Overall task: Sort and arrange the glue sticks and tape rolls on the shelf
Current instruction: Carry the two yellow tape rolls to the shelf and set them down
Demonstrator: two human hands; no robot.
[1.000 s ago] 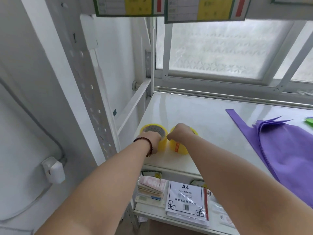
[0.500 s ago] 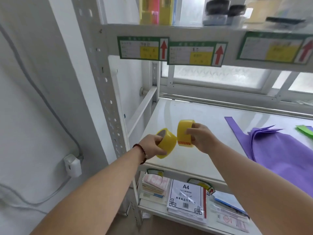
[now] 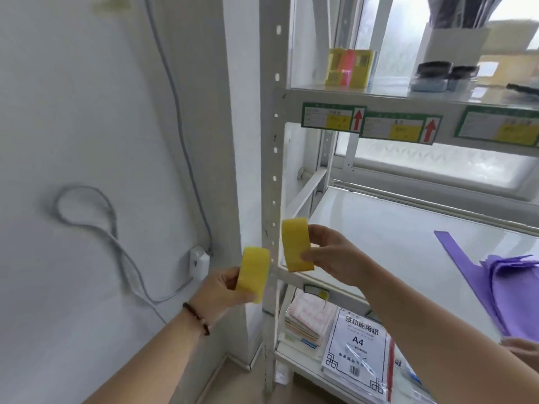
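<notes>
A white metal shelf unit with a perforated upright is seen against a pale wall, in front of a frosted window. A grey cable is looped down the wall to a small white adapter at about 9 o'clock from the hands. The middle shelf is a glossy white board; purple sheets are laid at its 3 o'clock side. Green-and-yellow labels with red arrows are fixed along the edge of the upper shelf, on which a yellow and pink box and dark containers are set. On the lower shelf, a pack of A4 paper and a stack of booklets are kept.

Two yellow tape rolls are held in the air, in front of the upright and off the shelf. The left tape roll is pinched edge-on by the left hand, fingers curled round it, at about 8 o'clock from the other roll. The right tape roll is gripped by the right hand, thumb and fingers closed on its rim. The rolls are near each other but apart.
</notes>
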